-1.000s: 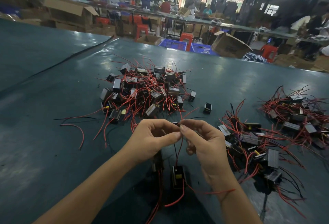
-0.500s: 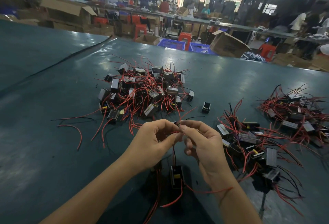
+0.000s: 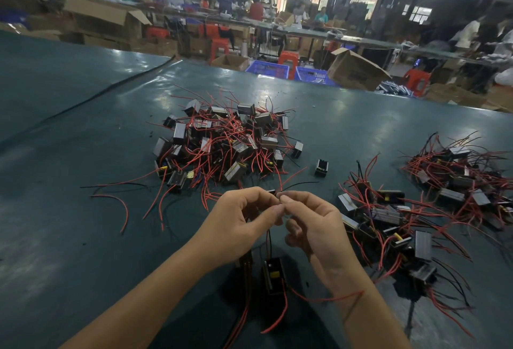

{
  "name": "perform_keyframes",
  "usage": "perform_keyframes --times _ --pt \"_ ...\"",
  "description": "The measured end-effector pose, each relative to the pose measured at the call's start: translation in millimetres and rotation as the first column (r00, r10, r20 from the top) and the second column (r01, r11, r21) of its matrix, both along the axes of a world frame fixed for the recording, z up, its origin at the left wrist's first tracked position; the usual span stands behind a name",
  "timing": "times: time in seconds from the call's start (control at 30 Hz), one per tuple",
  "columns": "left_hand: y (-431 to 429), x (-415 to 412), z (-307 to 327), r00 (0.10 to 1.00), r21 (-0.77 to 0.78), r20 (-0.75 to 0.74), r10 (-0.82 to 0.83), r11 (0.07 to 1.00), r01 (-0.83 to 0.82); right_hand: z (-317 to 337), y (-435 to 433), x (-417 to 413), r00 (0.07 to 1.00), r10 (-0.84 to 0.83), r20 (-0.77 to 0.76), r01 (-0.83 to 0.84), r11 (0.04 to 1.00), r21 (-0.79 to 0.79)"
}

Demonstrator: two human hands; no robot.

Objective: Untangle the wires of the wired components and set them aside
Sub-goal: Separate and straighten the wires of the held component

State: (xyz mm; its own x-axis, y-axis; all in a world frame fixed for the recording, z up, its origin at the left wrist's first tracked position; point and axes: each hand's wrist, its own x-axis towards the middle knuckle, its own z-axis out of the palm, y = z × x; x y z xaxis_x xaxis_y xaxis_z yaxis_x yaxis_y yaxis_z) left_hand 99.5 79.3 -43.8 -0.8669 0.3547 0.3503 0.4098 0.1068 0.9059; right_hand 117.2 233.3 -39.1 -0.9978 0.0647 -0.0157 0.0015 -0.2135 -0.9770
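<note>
My left hand (image 3: 240, 223) and my right hand (image 3: 313, 226) meet fingertip to fingertip above the table, both pinching thin wires. A small black component with a yellow part (image 3: 273, 275) hangs below them on those wires, and a second component (image 3: 245, 258) is half hidden under my left wrist. Red wire ends trail down toward me. A tangled heap of components with red wires (image 3: 224, 143) lies beyond my hands. Two more groups lie to the right, a near pile (image 3: 394, 226) and a far pile (image 3: 466, 179).
The green table (image 3: 69, 223) carries loose red and black wires (image 3: 122, 204) at the left and one lone black component (image 3: 321, 167). Past the far edge stand cardboard boxes (image 3: 355, 69), blue crates (image 3: 288, 71), red stools and people at benches.
My hands stay together, with the fingers working slightly on the wires. The hanging component has barely shifted. The view has dipped a little.
</note>
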Motion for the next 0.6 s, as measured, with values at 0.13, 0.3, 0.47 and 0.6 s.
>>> perform_keyframes --times 0.13,0.3,0.47,0.6 --pt "-1.9 -4.1 1.0 0.998 0.052 0.067 -0.012 0.999 0.009 -5.6 -2.9 -0.6 0.958 -0.055 -0.281 0.108 0.978 0.179" --pt "-1.4 -6.2 2.8 0.983 0.18 0.173 -0.068 0.983 0.037 -11.8 -1.6 -2.7 0.835 -0.023 -0.55 0.311 0.844 0.438" --pt "-3.3 -7.1 2.2 0.985 0.146 0.17 -0.031 0.989 0.006 -10.2 -0.8 0.2 0.885 0.037 -0.465 0.232 0.831 0.506" --pt "-2.8 -4.9 -4.4 0.983 -0.075 -0.129 0.132 0.987 -0.143 -8.1 -3.0 1.2 0.959 -0.016 -0.284 0.155 0.868 0.472"
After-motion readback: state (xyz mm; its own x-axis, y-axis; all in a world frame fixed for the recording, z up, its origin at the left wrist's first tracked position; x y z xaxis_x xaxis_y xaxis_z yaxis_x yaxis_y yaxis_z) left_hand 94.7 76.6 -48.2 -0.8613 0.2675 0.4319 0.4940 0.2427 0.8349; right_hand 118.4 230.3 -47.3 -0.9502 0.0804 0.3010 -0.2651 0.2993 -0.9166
